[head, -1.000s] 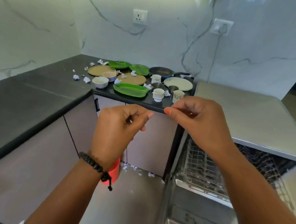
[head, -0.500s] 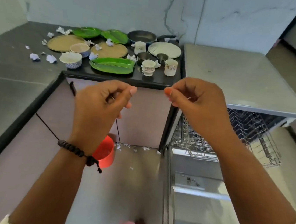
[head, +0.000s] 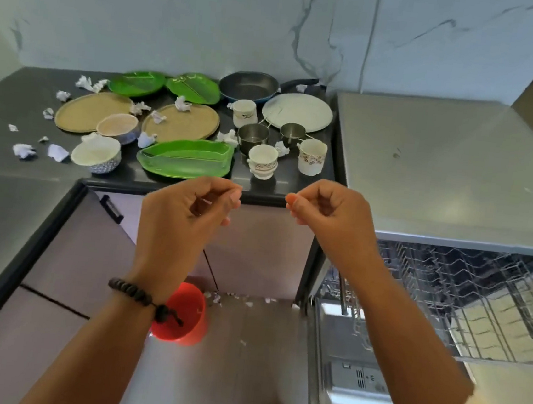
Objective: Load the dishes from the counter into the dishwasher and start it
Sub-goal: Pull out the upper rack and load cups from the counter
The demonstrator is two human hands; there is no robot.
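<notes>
Dishes crowd the dark tabletop (head: 277,183) just beyond our curled, empty hands, the green leaf-shaped tray (head: 186,158) ahead of the left hand (head: 185,206), a floral cup (head: 262,162) between both, right hand (head: 326,211) nearer the dishwasher rack (head: 465,305).

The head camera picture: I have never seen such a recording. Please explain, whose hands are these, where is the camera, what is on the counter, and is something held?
The camera sits on a person's head and looks down, so both arms are that person's own. The left hand and the right hand hover before the counter with fingers curled; neither holds a dish, and anything tiny pinched between the fingers cannot be told. On the counter lie green plates, woven trays, bowls, cups, a white plate, a pan and paper scraps. At right the dishwasher rack stands open.
</notes>
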